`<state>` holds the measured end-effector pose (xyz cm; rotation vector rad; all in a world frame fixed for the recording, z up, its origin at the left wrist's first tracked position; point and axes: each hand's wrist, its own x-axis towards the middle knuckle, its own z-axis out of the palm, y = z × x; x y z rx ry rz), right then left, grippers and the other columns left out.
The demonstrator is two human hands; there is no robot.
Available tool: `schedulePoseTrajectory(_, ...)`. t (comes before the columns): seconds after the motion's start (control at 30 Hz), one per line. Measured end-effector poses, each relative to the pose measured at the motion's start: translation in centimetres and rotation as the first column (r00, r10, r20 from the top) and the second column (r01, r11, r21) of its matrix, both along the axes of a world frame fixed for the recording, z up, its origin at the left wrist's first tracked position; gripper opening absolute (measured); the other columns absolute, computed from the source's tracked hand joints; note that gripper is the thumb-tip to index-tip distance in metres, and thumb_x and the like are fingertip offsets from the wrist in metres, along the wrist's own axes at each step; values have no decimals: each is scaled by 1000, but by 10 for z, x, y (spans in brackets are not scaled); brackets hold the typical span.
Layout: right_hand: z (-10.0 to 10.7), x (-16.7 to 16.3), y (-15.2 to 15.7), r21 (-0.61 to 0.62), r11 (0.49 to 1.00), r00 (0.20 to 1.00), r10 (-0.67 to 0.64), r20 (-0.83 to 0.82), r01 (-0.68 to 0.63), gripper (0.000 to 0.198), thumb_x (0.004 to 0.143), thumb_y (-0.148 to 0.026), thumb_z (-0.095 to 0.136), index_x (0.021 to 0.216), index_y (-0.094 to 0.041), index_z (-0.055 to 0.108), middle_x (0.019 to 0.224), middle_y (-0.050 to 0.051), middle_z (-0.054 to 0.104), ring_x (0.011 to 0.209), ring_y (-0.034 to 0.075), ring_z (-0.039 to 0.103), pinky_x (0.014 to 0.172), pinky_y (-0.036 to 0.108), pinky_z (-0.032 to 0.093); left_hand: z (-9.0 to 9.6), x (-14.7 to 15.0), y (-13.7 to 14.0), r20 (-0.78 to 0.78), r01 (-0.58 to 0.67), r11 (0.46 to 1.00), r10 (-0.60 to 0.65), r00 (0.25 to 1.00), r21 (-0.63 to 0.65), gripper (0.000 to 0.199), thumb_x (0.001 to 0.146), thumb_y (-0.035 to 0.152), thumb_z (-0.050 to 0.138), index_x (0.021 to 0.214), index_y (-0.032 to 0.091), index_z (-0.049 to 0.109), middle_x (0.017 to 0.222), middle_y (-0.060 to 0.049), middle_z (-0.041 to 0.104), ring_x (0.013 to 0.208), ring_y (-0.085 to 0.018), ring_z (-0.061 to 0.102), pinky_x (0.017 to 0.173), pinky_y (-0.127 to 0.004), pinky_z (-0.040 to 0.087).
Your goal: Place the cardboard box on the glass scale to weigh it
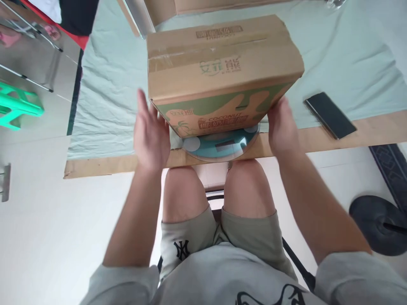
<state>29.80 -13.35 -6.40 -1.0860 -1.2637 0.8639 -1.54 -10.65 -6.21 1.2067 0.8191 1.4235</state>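
Cardboard box [222, 72] sitting on a round glass scale [219, 146], right at the near edge of the worktop [349, 135], just above the knees. Left hand [151, 135] open beside the box's left end, fingers [143, 101] spread and flat, palm turned toward the cardboard, seemingly brushing the near left corner but not gripping. Right hand [282, 127] pressed against the near right corner, fingers tucked out of sight behind the box, so hard to tell whether curled under it or just laid flat against the side.

Best handling, by the look of it: palms square on both short ends, box centred over the scale so no edge drags on the worktop, then both hands fully off for a clean reading. Box overhanging the disc on every side, display window nearly covered, so a tilt or a slide toward the near edge the thing to watch.

Materials now. Box: brown corrugated card, matte, slightly dented along the top, clear tape across one seam, green printing with a palm tree and the word COCONUT on the near face. Scale: smooth teal glass, pale round pads, slick underfoot. Pale green cloth [104, 110] over the worktop, soft and creased. Dark phone [330, 115] lying flat toward the right near edge, glossy, well apart from the box.
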Motion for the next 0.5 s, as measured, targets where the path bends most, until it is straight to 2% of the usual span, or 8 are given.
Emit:
schedulePoseTrajectory(0.07,-23,2,-69,-71,990,982,-109,154,121,62,107,-65,38,163,-38,43,174,-1,42,166,19,38,142,51,30,-19,-8,-64,-100,-184,983,180,978,-26,55,93,75,53,140,48,62,155,2,61,146,-28,58,121,-51,49)
schedulePoseTrajectory(0.1,-35,0,-107,-100,977,958,-162,238,190,62,109,-56,38,168,-38,36,176,0,39,166,22,38,141,55,33,-27,-12,-98,-227,-317,947,322,919,56,44,99,65,45,130,45,68,135,-2,71,124,-28,69,100,-48,59)
schedulePoseTrajectory(0.13,-46,-2,-144,-111,968,928,-176,328,223,61,109,-48,37,170,-37,36,175,2,41,165,25,40,138,58,37,-34,-15,-130,-288,-353,931,365,885,95,34,102,52,43,115,40,72,109,-4,74,100,-26,71,82,-44,59)
schedulePoseTrajectory(0.17,-54,-6,-176,-84,974,895,-157,418,210,63,108,-41,40,170,-34,36,172,5,46,161,29,46,132,60,45,-38,-16,-158,-336,-355,926,376,864,126,35,104,44,37,96,34,70,81,-4,67,74,-23,64,65,-40,52)
schedulePoseTrajectory(0.23,-65,-15,-221,-1,996,743,-70,665,94,68,99,-33,54,166,-30,46,165,9,55,157,38,51,119,66,55,-42,-17,-195,-495,-245,957,289,820,154,34,100,28,48,67,24,57,54,-2,48,50,-18,44,48,-35,34)
schedulePoseTrajectory(0.33,-67,-23,-229,141,987,575,-156,803,71,42,88,-20,65,128,-28,75,143,9,71,143,42,60,103,64,60,-41,-12,-202,-677,-106,974,215,704,199,39,86,12,62,54,19,41,46,0,41,44,-13,37,47,-34,25)
schedulePoseTrajectory(0.4,-65,-24,-210,194,974,588,-225,777,116,25,88,-13,62,104,-26,76,125,8,76,129,35,65,96,56,61,-41,-7,-189,-739,-109,963,261,621,248,40,83,6,62,55,19,36,47,2,38,45,-12,35,48,-33,25)
schedulePoseTrajectory(0.5,-60,-24,-187,211,965,603,-261,754,154,22,90,-7,60,93,-24,74,112,6,77,119,28,65,95,48,58,-41,1,-171,-783,-129,937,342,519,324,43,85,1,59,58,19,31,48,4,34,47,-10,31,47,-32,24)
